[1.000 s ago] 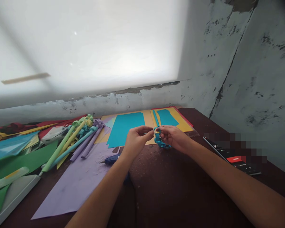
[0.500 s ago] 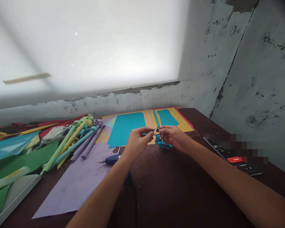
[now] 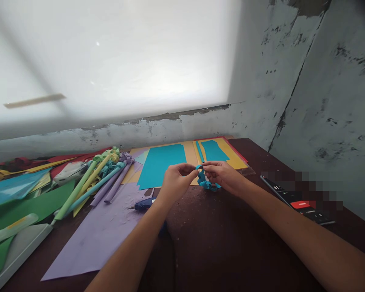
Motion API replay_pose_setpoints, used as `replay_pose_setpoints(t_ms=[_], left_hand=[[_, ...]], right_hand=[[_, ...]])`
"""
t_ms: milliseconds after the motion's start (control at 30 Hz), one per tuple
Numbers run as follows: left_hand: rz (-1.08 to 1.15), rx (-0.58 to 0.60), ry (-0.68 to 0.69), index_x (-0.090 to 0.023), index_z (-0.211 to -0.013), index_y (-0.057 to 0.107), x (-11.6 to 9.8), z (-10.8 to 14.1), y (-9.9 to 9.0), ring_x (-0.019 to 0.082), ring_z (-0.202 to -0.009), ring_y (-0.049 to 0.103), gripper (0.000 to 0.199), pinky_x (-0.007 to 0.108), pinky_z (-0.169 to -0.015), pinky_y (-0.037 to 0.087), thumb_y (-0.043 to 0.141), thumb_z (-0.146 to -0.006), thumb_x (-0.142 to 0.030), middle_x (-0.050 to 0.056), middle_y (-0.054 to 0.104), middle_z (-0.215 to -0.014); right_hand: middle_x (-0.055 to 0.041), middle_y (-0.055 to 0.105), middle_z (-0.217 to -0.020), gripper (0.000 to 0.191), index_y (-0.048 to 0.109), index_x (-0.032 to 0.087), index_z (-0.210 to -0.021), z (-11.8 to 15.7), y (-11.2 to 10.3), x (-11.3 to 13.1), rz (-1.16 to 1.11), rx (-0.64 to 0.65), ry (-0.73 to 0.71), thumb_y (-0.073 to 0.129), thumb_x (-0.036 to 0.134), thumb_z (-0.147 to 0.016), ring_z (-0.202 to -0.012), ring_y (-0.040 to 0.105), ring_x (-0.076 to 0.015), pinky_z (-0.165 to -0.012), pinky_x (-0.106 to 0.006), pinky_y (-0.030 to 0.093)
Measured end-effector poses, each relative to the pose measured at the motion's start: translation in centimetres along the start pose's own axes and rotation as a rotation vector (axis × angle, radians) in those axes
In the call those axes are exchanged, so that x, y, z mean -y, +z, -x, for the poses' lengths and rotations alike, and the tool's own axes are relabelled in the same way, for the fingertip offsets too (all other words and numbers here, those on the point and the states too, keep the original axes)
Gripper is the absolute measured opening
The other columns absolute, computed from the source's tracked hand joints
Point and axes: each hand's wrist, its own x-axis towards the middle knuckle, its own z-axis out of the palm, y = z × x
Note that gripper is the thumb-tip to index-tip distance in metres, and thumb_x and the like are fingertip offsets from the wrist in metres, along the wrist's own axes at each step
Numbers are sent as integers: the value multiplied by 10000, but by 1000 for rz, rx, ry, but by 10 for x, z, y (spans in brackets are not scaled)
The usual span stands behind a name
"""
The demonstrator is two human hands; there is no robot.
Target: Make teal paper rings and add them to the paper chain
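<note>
My left hand (image 3: 180, 178) pinches one side of a looped blue paper strip (image 3: 204, 182), thumb and forefinger together. On the other side, my right hand (image 3: 220, 173) grips the same strip between its fingertips. Several small curls of the strip hang below the fingers, just above the dark table. A glue gun (image 3: 143, 204) with a blue body lies beside my left forearm, on a purple paper sheet (image 3: 88, 243). Behind my hands is a blue sheet of paper (image 3: 162, 164), with a rolled blue tube (image 3: 200, 151) to its right.
Rolled paper stems with curled tops (image 3: 109, 162) lie at the left, near green sheets (image 3: 48, 198) and a glue tube (image 3: 12, 229). A phone (image 3: 295, 198) rests on the right of the table (image 3: 215, 243). A cut blue piece (image 3: 214, 151) lies on yellow paper.
The loop between my fingertips has turned a little and its upper curve shows more. Both hands have shifted only slightly; nothing was let go.
</note>
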Motion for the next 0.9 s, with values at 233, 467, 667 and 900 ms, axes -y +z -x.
replay_pose_setpoints(t_ms=[233, 467, 667, 900], left_hand=[[-274, -108, 240, -198, -835, 764, -6, 7, 6, 176, -759, 702, 89, 294, -722, 594, 683, -797, -199, 41, 760, -864], [-304, -119, 325, -207, -880, 750, -3, 8, 6, 175, -798, 683, 99, 301, -747, 610, 698, -799, -184, 41, 733, -884], [-296, -127, 330, -215, -904, 760, -3, 8, 6, 174, -809, 691, 105, 299, -747, 609, 699, -822, -191, 41, 732, -900], [-357, -137, 335, -219, -875, 755, 1, 6, 6, 172, -771, 673, 81, 304, -734, 593, 719, -805, -204, 32, 716, -853]], right_hand=[[7, 584, -663, 271, 763, 161, -932, 3, 1, 3, -4, 41, -2, 812, 314, -714, -605, 498, -117, -564, -260, 384], [20, 573, -641, 267, 739, 170, -912, 6, 3, 7, 3, 41, -6, 810, 309, -695, -584, 471, -115, -565, -269, 366], [23, 556, -633, 306, 736, 154, -979, 6, 3, 7, 35, 55, -19, 769, 309, -717, -571, 448, -116, -558, -283, 350], [15, 575, -685, 81, 662, 220, -851, 8, -3, 8, 546, -120, -475, 696, 237, -780, -641, 513, -154, -631, -312, 411]])
